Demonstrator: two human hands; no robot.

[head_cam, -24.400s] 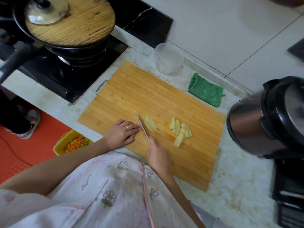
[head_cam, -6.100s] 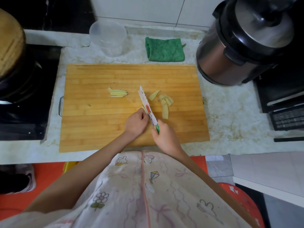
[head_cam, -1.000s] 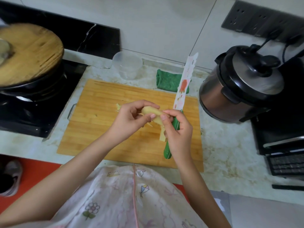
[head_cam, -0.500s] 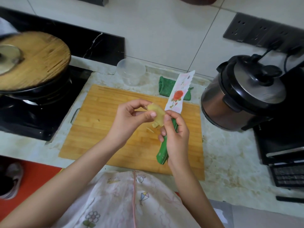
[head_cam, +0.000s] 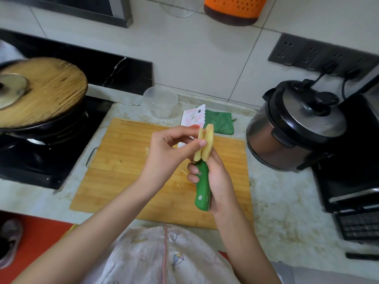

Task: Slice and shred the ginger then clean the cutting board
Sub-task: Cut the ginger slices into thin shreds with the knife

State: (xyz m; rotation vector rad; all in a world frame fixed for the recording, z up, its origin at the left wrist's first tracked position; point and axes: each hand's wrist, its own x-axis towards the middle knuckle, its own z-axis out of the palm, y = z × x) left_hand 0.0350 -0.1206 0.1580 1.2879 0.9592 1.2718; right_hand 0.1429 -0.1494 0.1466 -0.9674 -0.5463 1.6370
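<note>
Above the bamboo cutting board [head_cam: 127,160] both hands are raised. My left hand [head_cam: 168,154] pinches a stack of pale yellow ginger slices [head_cam: 206,143] between thumb and fingers. My right hand [head_cam: 213,181] grips the knife [head_cam: 202,187] by its green handle, its white flowered blade [head_cam: 193,117] pointing up and away behind the ginger. The right fingers also touch the far side of the slices. A few thin ginger shreds [head_cam: 146,150] lie on the board.
A clear plastic cup [head_cam: 160,101] and a green cloth [head_cam: 220,124] sit behind the board. Left is a black stove with a wok under a wooden lid [head_cam: 43,89]. Right stands a pressure cooker [head_cam: 293,128], with a dark appliance [head_cam: 352,181] beyond it.
The hands have lifted the ginger slices higher and stood them upright as a stack; the knife blade has tilted further away. The view has tilted up toward the wall.
</note>
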